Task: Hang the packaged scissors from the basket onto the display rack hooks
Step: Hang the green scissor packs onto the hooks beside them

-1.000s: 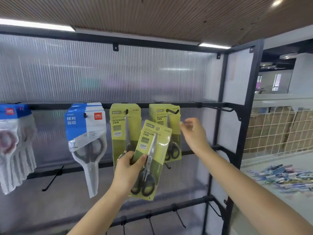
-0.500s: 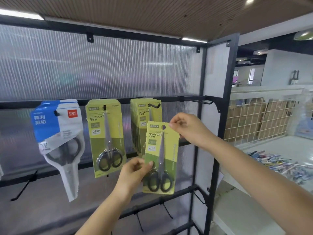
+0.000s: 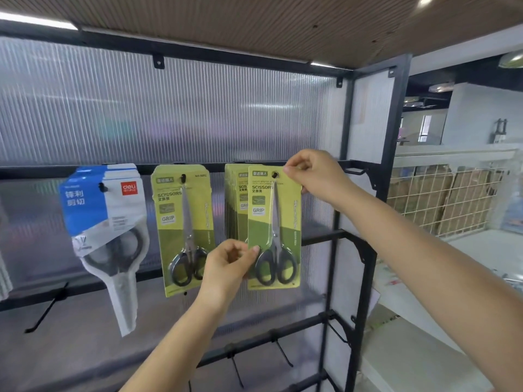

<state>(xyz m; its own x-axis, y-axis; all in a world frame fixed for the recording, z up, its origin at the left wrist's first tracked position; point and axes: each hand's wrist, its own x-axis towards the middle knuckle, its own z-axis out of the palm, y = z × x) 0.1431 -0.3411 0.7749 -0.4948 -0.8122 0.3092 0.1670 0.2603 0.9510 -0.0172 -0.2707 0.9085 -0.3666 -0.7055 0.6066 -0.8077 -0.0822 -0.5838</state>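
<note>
A green scissors package with black-handled scissors hangs upright in front of a stack of like packages on the rack's top bar. Its hang hole sits at the hook tip. My right hand pinches the package's top right corner. My left hand pinches its lower left edge. Another green scissors package hangs on the hook to the left. A blue and white scissors pack hangs further left. The basket is out of view.
The black rack frame post stands right of the packages. Bare hooks stick out from the lower bars, and one bare hook sits on the top bar at the right. A white shelf and a wire grid lie to the right.
Both hands raised the green package from below the stack up to the top hook and turned it upright. My right hand took hold of its top corner. The view shifted right.
</note>
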